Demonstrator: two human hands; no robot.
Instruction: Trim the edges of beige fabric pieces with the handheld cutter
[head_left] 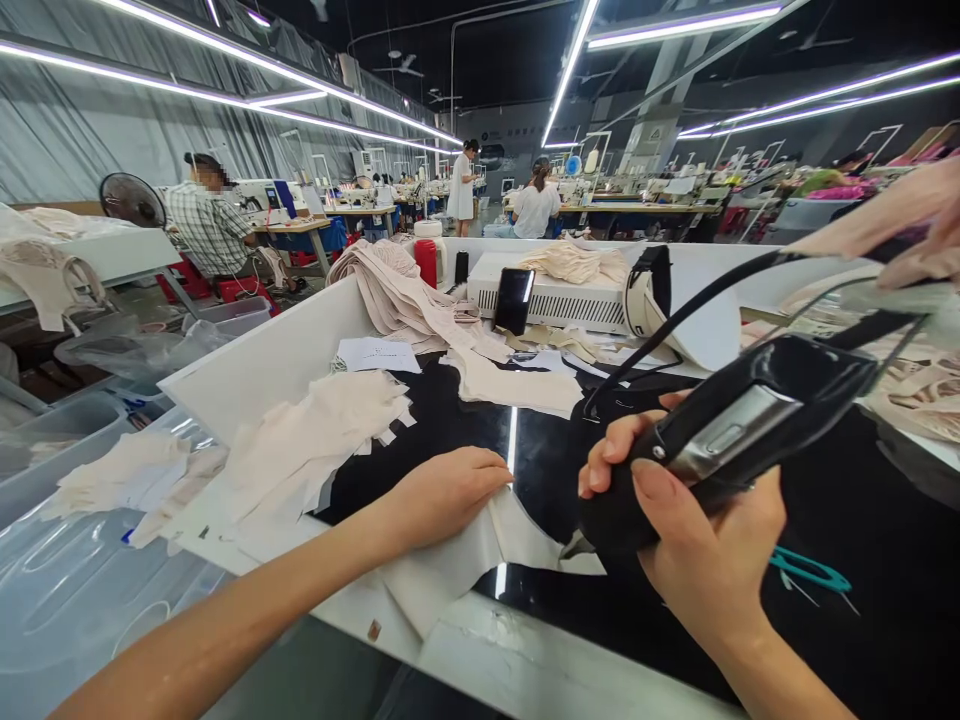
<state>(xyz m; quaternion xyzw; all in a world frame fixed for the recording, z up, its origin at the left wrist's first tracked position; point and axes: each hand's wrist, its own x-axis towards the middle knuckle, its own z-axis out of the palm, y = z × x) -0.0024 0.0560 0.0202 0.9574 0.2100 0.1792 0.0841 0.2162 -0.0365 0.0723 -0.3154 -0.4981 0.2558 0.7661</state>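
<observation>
My right hand (697, 530) is wrapped round a black corded electric fabric cutter (750, 420) with a silver panel on its side. Its grey metal tip (577, 545) is at the right edge of a pale fabric piece (457, 560), where a narrow strip sticks out. My left hand (450, 490) has its fingers pressed together on the upper edge of that piece, partly hiding it; the fingertips are not fully seen. The fabric lies over the front edge of the glossy black tabletop (540, 480). Teal-handled thread snips (810, 570) lie right of my right hand.
Stacked pale fabric pieces (315, 440) lie to the left, beside clear plastic bins (97, 590). Behind stand a phone (514, 300), a white vented box (555, 295) and long fabric strips (397, 290). A black cable (675, 320) arches at the right. Several people sit or stand farther back.
</observation>
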